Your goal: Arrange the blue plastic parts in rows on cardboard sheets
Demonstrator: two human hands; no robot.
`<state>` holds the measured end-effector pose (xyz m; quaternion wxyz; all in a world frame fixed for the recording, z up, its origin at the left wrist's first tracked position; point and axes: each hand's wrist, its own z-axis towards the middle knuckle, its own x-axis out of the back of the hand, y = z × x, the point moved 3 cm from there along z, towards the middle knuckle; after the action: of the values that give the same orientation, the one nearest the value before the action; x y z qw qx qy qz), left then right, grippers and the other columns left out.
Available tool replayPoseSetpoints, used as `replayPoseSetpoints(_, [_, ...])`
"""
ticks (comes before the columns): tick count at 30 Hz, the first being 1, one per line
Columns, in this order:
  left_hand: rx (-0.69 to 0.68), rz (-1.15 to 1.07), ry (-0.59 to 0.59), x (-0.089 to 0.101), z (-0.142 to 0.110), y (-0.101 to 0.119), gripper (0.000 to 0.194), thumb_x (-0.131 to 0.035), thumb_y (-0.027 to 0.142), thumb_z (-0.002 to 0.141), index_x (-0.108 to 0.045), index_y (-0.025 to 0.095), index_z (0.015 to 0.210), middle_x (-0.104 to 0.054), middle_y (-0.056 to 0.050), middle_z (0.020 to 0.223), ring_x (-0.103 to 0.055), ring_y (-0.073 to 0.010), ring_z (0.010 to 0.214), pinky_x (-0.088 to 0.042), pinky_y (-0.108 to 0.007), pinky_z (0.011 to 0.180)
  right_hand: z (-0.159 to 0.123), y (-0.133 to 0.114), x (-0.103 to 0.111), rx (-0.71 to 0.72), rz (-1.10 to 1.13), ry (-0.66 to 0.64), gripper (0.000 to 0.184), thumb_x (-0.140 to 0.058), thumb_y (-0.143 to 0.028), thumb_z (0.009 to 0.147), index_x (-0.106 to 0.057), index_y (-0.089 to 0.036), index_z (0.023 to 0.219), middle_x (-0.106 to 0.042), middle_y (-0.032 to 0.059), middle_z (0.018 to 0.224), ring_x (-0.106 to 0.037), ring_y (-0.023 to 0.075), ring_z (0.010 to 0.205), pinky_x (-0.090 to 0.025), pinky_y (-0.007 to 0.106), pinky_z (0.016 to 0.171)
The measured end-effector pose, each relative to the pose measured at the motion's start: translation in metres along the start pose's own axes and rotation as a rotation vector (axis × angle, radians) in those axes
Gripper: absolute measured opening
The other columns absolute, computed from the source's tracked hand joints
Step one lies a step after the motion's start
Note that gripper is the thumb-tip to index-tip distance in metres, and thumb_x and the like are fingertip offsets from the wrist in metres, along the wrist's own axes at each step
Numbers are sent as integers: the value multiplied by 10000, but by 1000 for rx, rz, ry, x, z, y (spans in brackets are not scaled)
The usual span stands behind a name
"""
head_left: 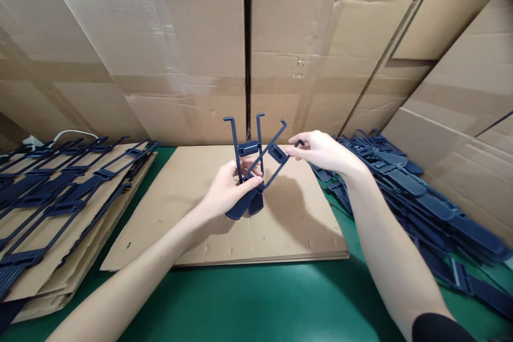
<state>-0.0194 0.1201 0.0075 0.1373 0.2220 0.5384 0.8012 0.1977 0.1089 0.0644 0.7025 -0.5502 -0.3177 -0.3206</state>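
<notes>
My left hand point(236, 187) wraps round the lower part of a dark blue plastic frame point(248, 148), above the middle of the cardboard sheet point(192, 224). This frame has two long prongs with bent tips and a crosspiece between them. A second, similar plastic frame point(276, 153) crosses it at a slant and leans to the right. Both have broad ribbed ends point(240, 206) pointing down below my left hand. With thumb and fingers together, my right hand point(315, 148) pinches the bent tip of the slanted frame's right prong. My left palm and fingers partly hide where the frames meet.
On the left, several similar blue frames point(72, 179) lie on stacked cardboard sheets point(96, 230). A pile of dark blue plastic parts point(412, 181) lies on the right. Large cardboard boxes point(192, 37) stand behind the green table point(256, 299).
</notes>
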Motion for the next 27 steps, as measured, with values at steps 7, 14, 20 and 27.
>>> replayPoseSetpoints(7, [12,140,54,17,6,2,331,-451,357,891,-474,123,1124,-646,-55,833,-612,-154,765,-482,-319,759,-5,-1,12,-3,438,38,230,-674,-322,762,-621,-112,843,-636,71,645,-625,149,579,-510,237,529])
replayPoseSetpoints(14, [37,402,94,38,12,-2,161,-490,249,813,-523,141,928,-649,-68,891,-599,-176,856,-451,-295,721,-17,-7,25,9,495,-62,233,-683,-339,762,-630,-112,741,-647,71,647,-601,123,542,-481,222,518])
replayPoseSetpoints(20, [60,419,70,41,13,-3,310,-471,228,817,-560,122,1094,-649,-70,929,-606,-172,894,-458,-264,700,-13,-1,23,-4,432,-70,265,-675,-376,764,-639,-114,779,-655,72,676,-601,114,559,-464,214,528])
replayPoseSetpoints(27, [63,591,128,50,13,-3,284,-522,288,800,-635,149,1020,-656,-34,859,-537,-121,615,-426,-256,601,-12,6,25,-32,309,-77,278,-637,-383,787,-636,-115,865,-670,90,727,-630,139,608,-486,236,560])
